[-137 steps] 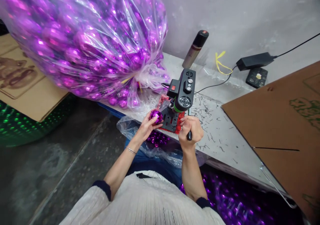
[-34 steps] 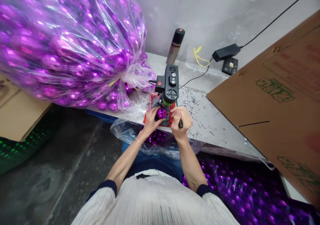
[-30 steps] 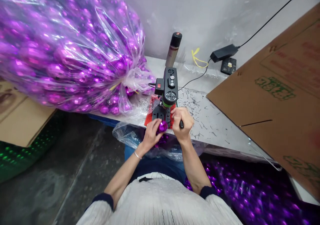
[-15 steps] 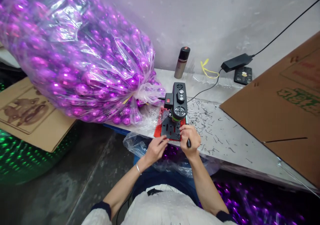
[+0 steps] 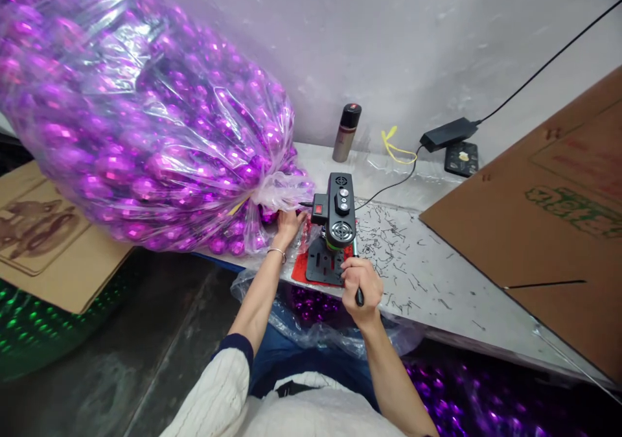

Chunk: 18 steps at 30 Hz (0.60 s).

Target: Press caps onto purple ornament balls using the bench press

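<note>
A small black benchtop press stands on a black slotted base over a red mat at the table's front edge. My right hand is closed round the press's black lever handle. My left hand reaches to the tied mouth of a huge clear bag of shiny purple balls, left of the press. Its fingertips are hidden in the plastic, so I cannot see whether it holds a ball. Below the table edge an open clear bag holds more purple balls.
The grey table is strewn with small dark wire bits. A spray can, a yellow tie and a power adapter sit by the wall. A large cardboard sheet leans at right. More purple balls lie below right; cardboard and green balls lie at left.
My left hand took the purple ball off the press base, lowered it toward the bag below, then reached up-left to the big bag's mouth. My right hand stayed on the lever.
</note>
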{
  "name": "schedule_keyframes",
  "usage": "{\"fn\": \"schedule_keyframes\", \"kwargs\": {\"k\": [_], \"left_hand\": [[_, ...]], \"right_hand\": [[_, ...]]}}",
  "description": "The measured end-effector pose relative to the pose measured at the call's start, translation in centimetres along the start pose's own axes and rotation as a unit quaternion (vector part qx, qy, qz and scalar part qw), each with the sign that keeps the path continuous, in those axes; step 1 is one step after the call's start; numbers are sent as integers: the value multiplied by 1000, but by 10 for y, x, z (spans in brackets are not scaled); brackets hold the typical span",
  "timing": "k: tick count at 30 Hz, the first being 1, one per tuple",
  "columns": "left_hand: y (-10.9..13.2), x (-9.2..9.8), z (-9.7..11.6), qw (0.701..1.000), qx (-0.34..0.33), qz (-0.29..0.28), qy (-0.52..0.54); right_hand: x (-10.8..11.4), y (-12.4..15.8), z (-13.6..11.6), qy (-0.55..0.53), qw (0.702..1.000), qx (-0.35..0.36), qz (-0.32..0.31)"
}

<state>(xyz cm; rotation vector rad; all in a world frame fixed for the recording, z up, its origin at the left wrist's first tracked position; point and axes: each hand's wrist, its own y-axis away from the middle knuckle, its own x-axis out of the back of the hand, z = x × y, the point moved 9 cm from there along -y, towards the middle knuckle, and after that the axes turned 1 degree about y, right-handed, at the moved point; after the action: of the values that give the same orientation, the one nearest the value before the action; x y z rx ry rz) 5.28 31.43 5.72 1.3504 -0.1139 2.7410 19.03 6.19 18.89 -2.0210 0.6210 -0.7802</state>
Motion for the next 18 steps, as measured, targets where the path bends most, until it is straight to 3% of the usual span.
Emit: {"fn": "schedule_keyframes", "kwargs": {"k": [4,6,8,12,18], "left_hand": [[-1,3,1,999,15,-5,33],[11,8,-2,994,13,1,112],[31,13,-11,969,24,2,245],[84,14,-32,864,86,-15,496],[148,1,-38,663,175,-34,727]], "right_hand": [[-1,0,-1,7,1000,9,-2],[-1,-1,-2,12,1000,13,1],[0,-2,-3,15,1000,15,2],[0,-4,-3,17,1000,17,2],[1,-3,-1,13,1000,17,2]]}}
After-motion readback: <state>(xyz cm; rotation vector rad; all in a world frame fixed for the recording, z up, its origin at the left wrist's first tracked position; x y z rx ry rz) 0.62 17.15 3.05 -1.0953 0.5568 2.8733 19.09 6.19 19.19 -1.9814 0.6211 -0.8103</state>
